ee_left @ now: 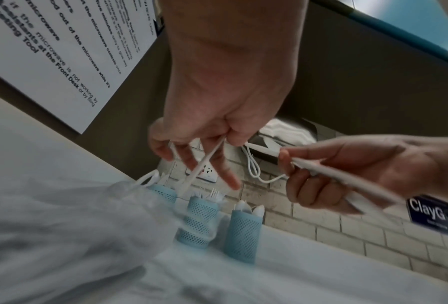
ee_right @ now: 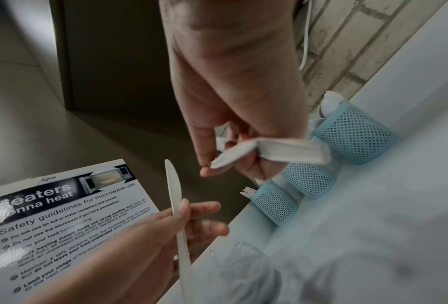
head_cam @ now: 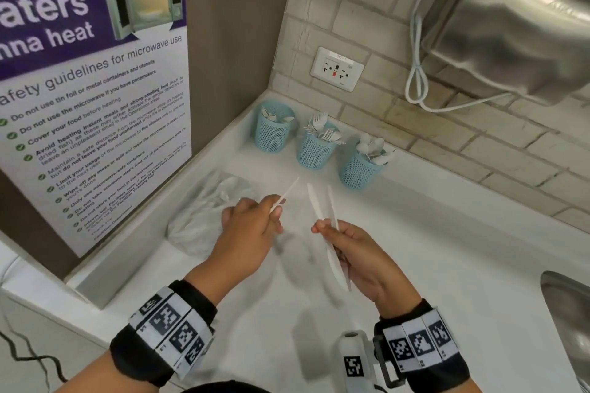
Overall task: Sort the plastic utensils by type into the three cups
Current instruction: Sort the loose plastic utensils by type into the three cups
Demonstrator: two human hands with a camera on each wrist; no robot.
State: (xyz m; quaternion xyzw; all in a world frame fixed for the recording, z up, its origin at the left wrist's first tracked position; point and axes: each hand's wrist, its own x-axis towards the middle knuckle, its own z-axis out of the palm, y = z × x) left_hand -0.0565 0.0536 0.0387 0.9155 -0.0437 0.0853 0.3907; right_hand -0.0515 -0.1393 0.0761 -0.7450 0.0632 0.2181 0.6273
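Note:
Three blue mesh cups stand in a row at the back of the white counter [head_cam: 431, 265]. The left cup [head_cam: 274, 131] holds white pieces low inside, the middle cup [head_cam: 315, 150] forks, the right cup [head_cam: 360, 169] spoons. Over the counter in front of them, my left hand [head_cam: 277, 206] pinches one white plastic knife [head_cam: 286, 194] with its blade pointing towards the cups. Beside it, my right hand [head_cam: 322, 227] grips a small bundle of white knives [head_cam: 314, 204]. The wrist views show the same grips: left hand [ee_left: 217, 142], single knife [ee_right: 174, 197], bundle [ee_right: 282, 151].
A crumpled clear plastic bag [head_cam: 204, 210] lies on the counter left of my hands. A poster panel [head_cam: 95, 89] closes the left side, and a tiled wall with a socket [head_cam: 336, 68] runs behind the cups. A steel sink edge [head_cam: 568, 306] is at the right; a dispenser [head_cam: 517, 19] hangs above.

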